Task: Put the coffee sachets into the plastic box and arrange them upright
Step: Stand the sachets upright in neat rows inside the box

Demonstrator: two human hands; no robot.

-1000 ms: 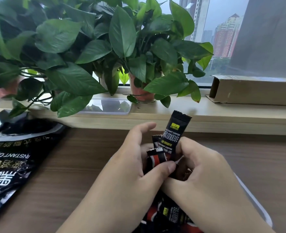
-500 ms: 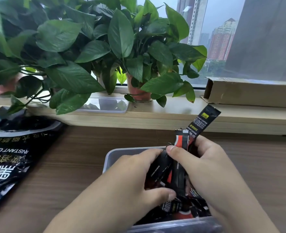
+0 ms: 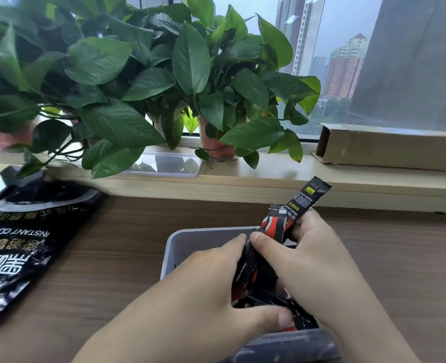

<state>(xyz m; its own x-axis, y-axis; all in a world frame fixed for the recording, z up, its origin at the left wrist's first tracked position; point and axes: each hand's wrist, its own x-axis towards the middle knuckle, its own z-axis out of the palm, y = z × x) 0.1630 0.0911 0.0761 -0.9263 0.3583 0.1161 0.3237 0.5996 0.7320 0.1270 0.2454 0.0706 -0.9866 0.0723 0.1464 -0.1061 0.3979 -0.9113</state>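
Note:
A clear plastic box [image 3: 190, 239] stands on the wooden table in front of me. Several black and red coffee sachets [image 3: 276, 226] stick up inside it, and one black sachet [image 3: 309, 195] leans up and to the right. My left hand [image 3: 206, 289] grips the bundle from the left with fingers and thumb curled round it. My right hand [image 3: 318, 260] holds the same bundle from the right, its thumb pressing the sachets near the top. The lower part of the box is hidden under my hands.
A large black instant coffee bag [image 3: 20, 244] lies open on the table at the left. Potted plants [image 3: 148, 82], the clear box lid [image 3: 166, 165] and a long cardboard box [image 3: 389, 148] sit on the window ledge behind.
The hands with the sachets have come down into the box, whose far rim now shows. The tall black sachet has tilted to the right.

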